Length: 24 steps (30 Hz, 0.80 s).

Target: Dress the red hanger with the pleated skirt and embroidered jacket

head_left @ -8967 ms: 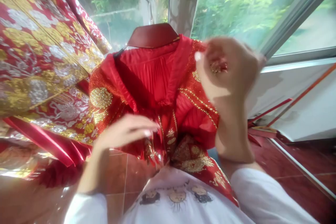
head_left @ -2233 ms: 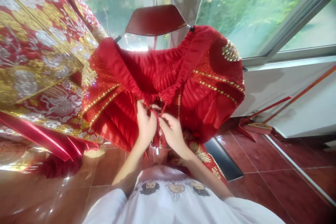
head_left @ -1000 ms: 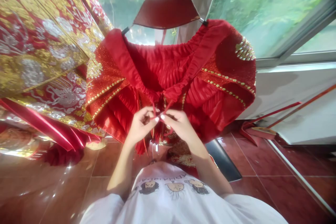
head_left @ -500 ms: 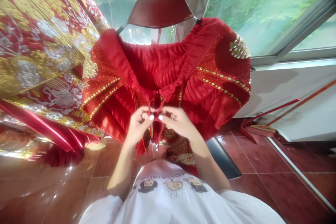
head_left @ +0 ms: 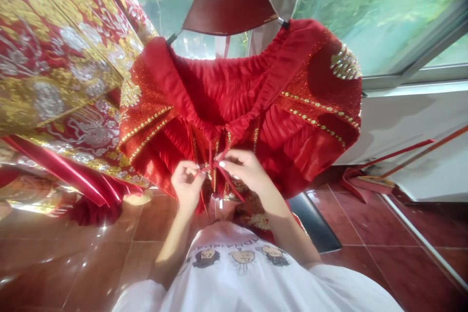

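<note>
A red skirt [head_left: 288, 126] with a gathered waistband, gold beading and pleated lining hangs in front of me, clipped at both sides to a hanger [head_left: 230, 9]. A thin red drawstring [head_left: 232, 183] comes out at the front of its waistband. My left hand [head_left: 186, 180] pinches one part of the cord between thumb and fingers. Just to the right, my right hand [head_left: 243, 165] is closed on the cord too, close to where its strands cross. One loose end slants down below the right hand.
At the left hangs a red cloth [head_left: 47, 58] with gold and silver embroidery. Windows [head_left: 365, 19] stand behind the skirt. A long-handled dustpan [head_left: 369, 183] leans by the right wall, and a black padded piece [head_left: 318, 224] sits over the tiled floor.
My hands have moved apart, the left one leftward and slightly down. The cord now crosses between them, with an end slanting right. The view has shifted a little.
</note>
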Available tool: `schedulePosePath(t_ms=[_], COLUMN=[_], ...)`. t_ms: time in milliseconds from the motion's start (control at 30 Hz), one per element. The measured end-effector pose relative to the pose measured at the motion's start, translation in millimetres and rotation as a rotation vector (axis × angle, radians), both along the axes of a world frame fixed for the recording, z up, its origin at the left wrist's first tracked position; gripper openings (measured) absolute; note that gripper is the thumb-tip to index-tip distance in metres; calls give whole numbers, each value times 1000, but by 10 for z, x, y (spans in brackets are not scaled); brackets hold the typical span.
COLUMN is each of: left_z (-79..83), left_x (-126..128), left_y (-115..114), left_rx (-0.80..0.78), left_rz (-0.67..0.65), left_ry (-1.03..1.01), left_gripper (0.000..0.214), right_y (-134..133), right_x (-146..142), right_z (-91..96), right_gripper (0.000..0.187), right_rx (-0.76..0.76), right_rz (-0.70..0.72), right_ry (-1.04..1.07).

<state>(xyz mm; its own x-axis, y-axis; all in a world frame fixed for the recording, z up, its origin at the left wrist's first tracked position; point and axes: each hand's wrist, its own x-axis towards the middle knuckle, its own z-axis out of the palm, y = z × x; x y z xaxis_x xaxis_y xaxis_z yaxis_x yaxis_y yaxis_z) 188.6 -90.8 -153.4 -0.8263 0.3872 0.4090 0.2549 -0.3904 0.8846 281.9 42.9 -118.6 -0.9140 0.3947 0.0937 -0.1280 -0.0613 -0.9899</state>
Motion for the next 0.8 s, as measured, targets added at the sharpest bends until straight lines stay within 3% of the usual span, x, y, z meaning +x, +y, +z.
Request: schedulePosePath(t_ms=[67, 133, 200, 267, 333, 400, 467, 567, 633, 800], left_z=[49, 111, 181, 253, 328, 408, 496, 632, 714, 846], left_x=[-18, -59, -121, -199, -286, -375, -463, -600, -692, -828], left_y=[-22, -59, -117, -184, -241, -277, -301, -359, -436, -772], left_rx=[120, 169, 49, -209, -434, -556, -639, -751, -733, -440], left_rz=[-21, -169, -236, -103, 116, 253, 303, 355, 391, 263], left_ry=[-4, -23, 54, 308, 716, 1100, 1298, 1308, 1293, 1041], left_gripper=[22, 25, 24, 20, 16, 13, 13, 11, 8, 6], right_y=[-16, -10, 24, 74, 121, 152, 172, 231, 314, 572], right_x=[9, 43, 97, 160, 218, 269, 323, 447, 567, 858], right_z=[3, 14, 33, 60, 97, 151, 226, 362, 451, 620], right_gripper=[31, 31, 30, 30, 29, 26, 25, 27, 28, 19], right_rx=[-8, 22, 101, 217, 333, 450, 596, 829, 954, 1208], right_rz=[25, 58, 82, 106, 142, 159, 116, 9, -59, -359], right_ry=[-24, -41, -53, -72, -98, -106, -87, -11, 61, 141])
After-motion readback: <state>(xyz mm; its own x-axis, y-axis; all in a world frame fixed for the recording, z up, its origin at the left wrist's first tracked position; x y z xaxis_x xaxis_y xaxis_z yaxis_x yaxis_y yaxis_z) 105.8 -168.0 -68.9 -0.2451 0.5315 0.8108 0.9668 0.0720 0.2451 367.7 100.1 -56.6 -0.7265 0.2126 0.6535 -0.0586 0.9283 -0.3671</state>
